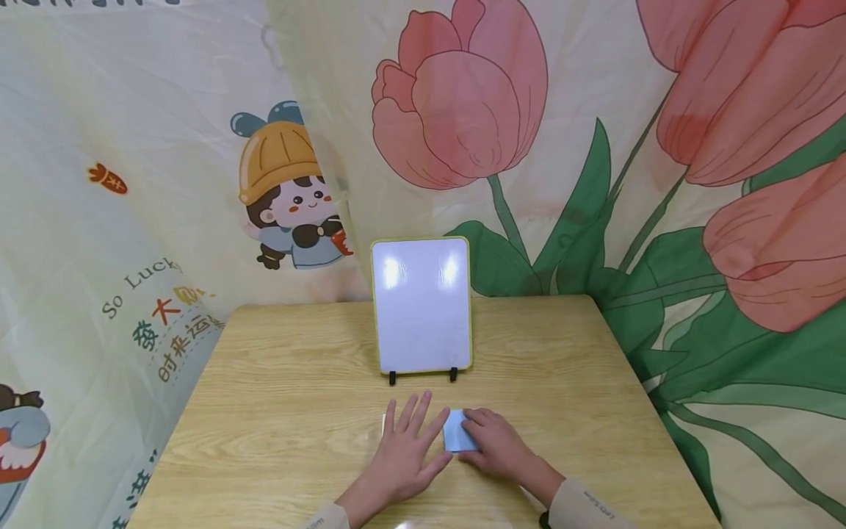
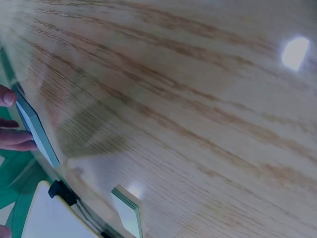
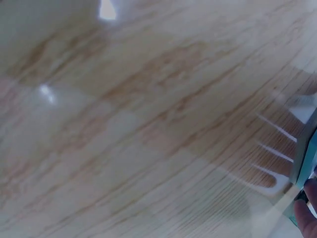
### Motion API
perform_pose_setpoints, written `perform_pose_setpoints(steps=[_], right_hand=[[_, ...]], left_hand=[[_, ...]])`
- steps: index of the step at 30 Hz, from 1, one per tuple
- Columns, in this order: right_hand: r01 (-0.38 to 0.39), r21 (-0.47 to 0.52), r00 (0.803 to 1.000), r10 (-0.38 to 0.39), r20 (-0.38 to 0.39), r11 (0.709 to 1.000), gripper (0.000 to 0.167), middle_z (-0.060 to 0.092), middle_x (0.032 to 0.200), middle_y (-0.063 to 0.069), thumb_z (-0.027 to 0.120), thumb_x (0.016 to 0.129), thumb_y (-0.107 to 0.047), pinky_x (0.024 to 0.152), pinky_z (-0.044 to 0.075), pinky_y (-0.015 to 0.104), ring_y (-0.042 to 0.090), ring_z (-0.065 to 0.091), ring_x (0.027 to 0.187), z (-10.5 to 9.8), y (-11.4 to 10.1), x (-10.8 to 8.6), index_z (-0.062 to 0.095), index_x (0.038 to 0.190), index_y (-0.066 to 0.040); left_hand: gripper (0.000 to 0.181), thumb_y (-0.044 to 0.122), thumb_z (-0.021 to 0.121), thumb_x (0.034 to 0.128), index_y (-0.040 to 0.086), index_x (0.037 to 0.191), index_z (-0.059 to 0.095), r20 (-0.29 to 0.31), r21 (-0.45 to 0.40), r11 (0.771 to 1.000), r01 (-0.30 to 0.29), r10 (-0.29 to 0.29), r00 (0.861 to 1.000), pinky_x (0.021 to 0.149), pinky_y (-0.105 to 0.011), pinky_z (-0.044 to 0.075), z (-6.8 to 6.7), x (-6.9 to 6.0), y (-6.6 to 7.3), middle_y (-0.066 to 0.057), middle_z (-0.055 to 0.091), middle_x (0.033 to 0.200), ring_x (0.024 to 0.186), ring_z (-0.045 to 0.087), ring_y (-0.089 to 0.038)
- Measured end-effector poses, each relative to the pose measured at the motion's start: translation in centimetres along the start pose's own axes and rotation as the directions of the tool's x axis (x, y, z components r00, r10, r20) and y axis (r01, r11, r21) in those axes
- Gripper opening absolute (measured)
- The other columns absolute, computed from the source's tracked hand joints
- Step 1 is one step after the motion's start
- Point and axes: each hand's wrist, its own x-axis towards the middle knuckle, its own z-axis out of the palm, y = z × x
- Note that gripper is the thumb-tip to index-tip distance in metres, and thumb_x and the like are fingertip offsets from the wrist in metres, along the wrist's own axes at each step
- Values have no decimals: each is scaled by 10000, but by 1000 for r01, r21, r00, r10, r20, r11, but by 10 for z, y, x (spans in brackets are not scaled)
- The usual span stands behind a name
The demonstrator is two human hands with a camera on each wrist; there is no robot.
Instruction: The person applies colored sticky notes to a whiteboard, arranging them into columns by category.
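Observation:
A square light blue sticky note pad (image 1: 459, 432) lies on the table in front of the small whiteboard. My right hand (image 1: 499, 444) grips its right side, thumb at the near edge and fingers at the far edge. In the left wrist view, the pad (image 2: 38, 130) shows a thick side between fingertips. The right wrist view catches only part of the pad (image 3: 303, 153) and some fingers (image 3: 308, 213). Left of the pad, my left hand (image 1: 405, 457) is spread with fingers straight, largely covering a pale flat block (image 2: 128, 210). Whether it touches the block cannot be made out.
A whiteboard (image 1: 423, 305) with a yellow rim stands upright on black feet behind the hands. The wooden table (image 1: 277, 411) reaches back to a printed cloth (image 1: 568, 220) with tulips. Light reflections lie on the glossy tabletop.

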Motion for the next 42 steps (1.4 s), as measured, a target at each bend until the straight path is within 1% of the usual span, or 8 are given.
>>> perform_pose_setpoints(steps=[5,9,19,23,29,32,38,42], right_hand=[[-10,-26,999,11,43,1000,504,613,1354,127,738,854,-454,1037,438,514,297,584,1217,-1,-2,2,661,1211,-106],[-18,-25,998,19,58,1000,485,620,1346,122,757,844,-418,1023,443,522,298,594,1204,-4,-1,4,670,1205,-105],[1,-8,999,-1,44,1000,486,649,1307,129,796,790,-410,987,463,538,308,629,1150,-9,3,7,713,1145,-87],[-3,-7,998,4,64,1000,491,648,1310,122,807,783,-402,995,458,531,300,630,1145,-12,2,8,716,1146,-85],[8,-16,996,-7,92,1000,499,645,1320,119,812,781,-401,992,464,519,296,631,1153,-14,3,8,717,1156,-87],[26,-4,996,-26,88,1000,442,661,1297,122,808,784,-394,968,482,508,295,645,1138,-15,5,9,737,1104,-98],[40,23,994,-42,96,999,162,691,1252,109,746,868,-313,932,508,492,270,663,1128,-16,8,12,754,893,-153],[40,27,993,-43,107,999,91,710,1216,94,702,912,-230,925,525,486,254,678,1113,-17,8,14,766,879,-174]], left_hand=[[632,607,339,1006,305,1560,303,-8,3,1000,-20,20,1000,1142,-659,174,3,-2,1,-131,238,1638,1492,256,-362],[620,596,333,1014,310,1562,293,2,-6,1000,-31,31,1000,1139,-655,189,4,-3,1,-117,214,1646,1494,252,-357],[591,566,319,1030,311,1562,294,17,-7,998,-70,70,997,1128,-655,202,6,-4,3,-113,218,1644,1492,253,-345],[585,553,331,1032,303,1560,303,38,-10,998,-70,70,997,1128,-664,196,5,-4,4,-114,211,1646,1497,241,-347],[583,543,361,1028,294,1553,324,30,-11,997,-79,80,996,1115,-670,220,4,-5,5,-129,248,1632,1488,257,-357],[585,552,347,1028,307,1558,307,30,-8,997,-81,81,996,1116,-664,221,4,-5,5,-125,246,1633,1488,256,-352],[582,551,341,1032,332,1566,268,41,-28,997,-78,79,996,1120,-661,213,5,-6,5,-112,224,1643,1496,239,-352],[580,563,308,1034,320,1561,292,42,-14,996,-87,87,995,1111,-663,230,6,-7,5,-126,261,1628,1487,256,-360]])
